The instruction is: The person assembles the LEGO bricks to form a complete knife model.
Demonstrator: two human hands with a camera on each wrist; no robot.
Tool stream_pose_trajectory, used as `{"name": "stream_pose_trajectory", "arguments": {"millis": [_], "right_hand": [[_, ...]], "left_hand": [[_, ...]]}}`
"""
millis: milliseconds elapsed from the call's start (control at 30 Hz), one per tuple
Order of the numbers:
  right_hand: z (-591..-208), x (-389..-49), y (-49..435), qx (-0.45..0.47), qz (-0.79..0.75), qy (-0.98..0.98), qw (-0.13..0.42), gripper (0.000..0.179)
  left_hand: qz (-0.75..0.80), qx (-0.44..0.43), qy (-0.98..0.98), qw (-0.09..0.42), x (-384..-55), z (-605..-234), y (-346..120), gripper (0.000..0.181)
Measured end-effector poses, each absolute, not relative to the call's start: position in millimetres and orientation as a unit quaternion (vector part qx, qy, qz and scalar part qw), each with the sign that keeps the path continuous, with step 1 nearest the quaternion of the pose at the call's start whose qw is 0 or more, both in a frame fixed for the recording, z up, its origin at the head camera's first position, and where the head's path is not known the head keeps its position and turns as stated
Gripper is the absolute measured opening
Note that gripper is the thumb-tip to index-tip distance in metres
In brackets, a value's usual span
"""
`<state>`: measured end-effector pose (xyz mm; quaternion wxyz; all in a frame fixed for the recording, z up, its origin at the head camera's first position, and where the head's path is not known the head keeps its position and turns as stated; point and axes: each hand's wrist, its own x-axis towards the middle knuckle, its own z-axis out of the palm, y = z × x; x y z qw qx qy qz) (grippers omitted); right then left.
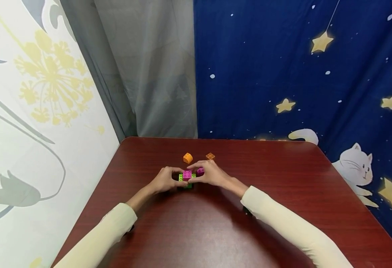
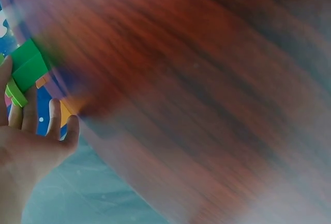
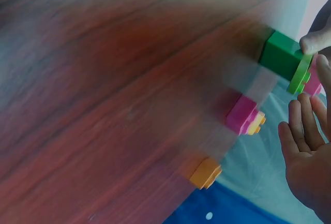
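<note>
A small stack of toy building bricks stands on the table between my hands. It has a green block [image 3: 282, 56] at the bottom, a lime plate [image 3: 299, 77] on that, and a pink brick [image 1: 187, 175] on top. My left hand [image 1: 164, 180] holds the stack from the left, thumb and index finger at the lime plate. From the right, my right hand [image 1: 213, 174] pinches the pink brick, its index finger over the far side and its thumb at the near side. A second, magenta brick [image 3: 241, 114] sits just beyond the right fingers, partly covered in the head view.
Behind the stack lie an orange curved brick [image 1: 187, 158] and a flat orange piece [image 1: 210, 156]. The dark red table [image 1: 266, 178] meets a grey curtain [image 1: 162, 74] and a blue starry curtain [image 1: 249, 74] at its far edge. A patterned white wall [image 1: 82, 149] runs along the left.
</note>
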<state>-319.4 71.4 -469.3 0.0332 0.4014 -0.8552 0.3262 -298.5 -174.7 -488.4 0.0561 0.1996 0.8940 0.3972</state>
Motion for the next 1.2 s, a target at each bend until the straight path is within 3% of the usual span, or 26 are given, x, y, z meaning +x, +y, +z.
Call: {"name": "stream_pose_trajectory", "arguments": {"millis": [300, 800, 1000, 1200], "right_hand": [[-467.1, -337.2, 93.9, 0.383, 0.317, -0.867, 0.046, 0.051], [-480.8, -354.2, 96.0, 0.356, 0.290, -0.888, 0.002, 0.049], [-485.2, -355.7, 89.1, 0.349, 0.278, -0.895, -0.024, 0.048], [-487.5, -353.3, 88.2, 0.347, 0.264, -0.900, -0.012, 0.041]], "left_hand": [[0.396, 0.191, 0.896, 0.059, -296.3, -482.1, -175.2, 0.044], [0.430, 0.227, 0.873, 0.044, -294.5, -469.3, -172.3, 0.048], [0.421, 0.227, 0.878, 0.024, -293.9, -470.5, -171.9, 0.039], [0.420, 0.229, 0.878, 0.015, -291.6, -470.2, -169.1, 0.034]]}}
